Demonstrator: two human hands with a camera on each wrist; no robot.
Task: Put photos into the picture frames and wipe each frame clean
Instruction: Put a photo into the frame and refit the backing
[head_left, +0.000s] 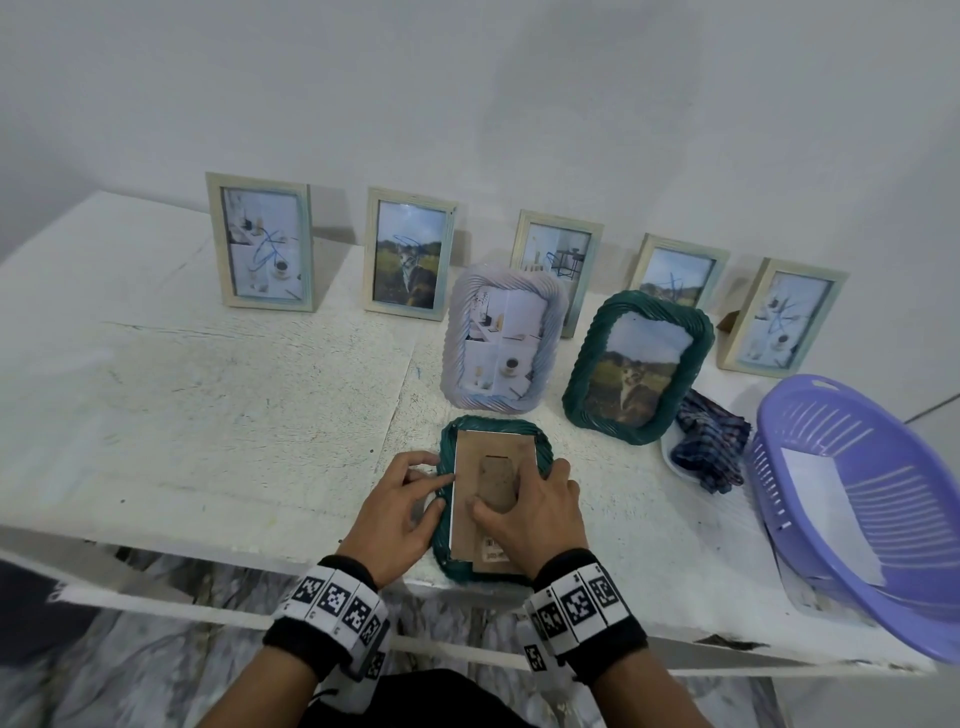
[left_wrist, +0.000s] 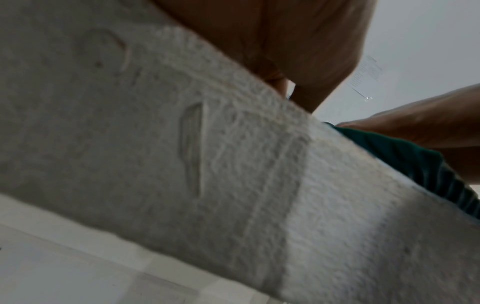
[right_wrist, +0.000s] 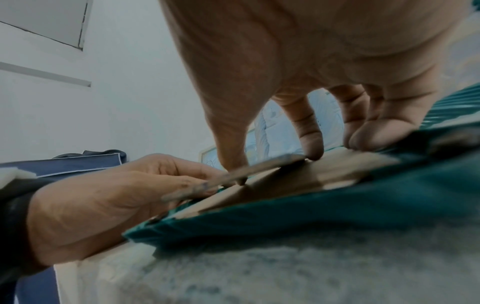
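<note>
A white, rough-surfaced counter carries a back row of five pale wooden frames, each upright with a photo inside — the leftmost wooden frame stands at the far left, the rightmost wooden frame at the far right. In front of the row stand a lilac rope-edged frame showing a collage and, just to its right, a standing green rope-edged frame showing a cat in a field. At the near edge of the counter a second green frame lies face down, its brown backing board uppermost with a white photo edge showing along the board's left side. The left hand rests at the frame's left rim, fingers loosely curled with their tips against the rim and the board's edge, pinching nothing that can be made out. The right hand lies over the board, fingers fairly straight, fingertips pressing down on it — the right wrist view shows the thumb beside the stand flap, which is lifted slightly off the board. Further right, a dark plaid cloth sits on a small white plate just beside the standing green frame, and a lilac plastic basket holds a white sheet at the counter's right end
</note>
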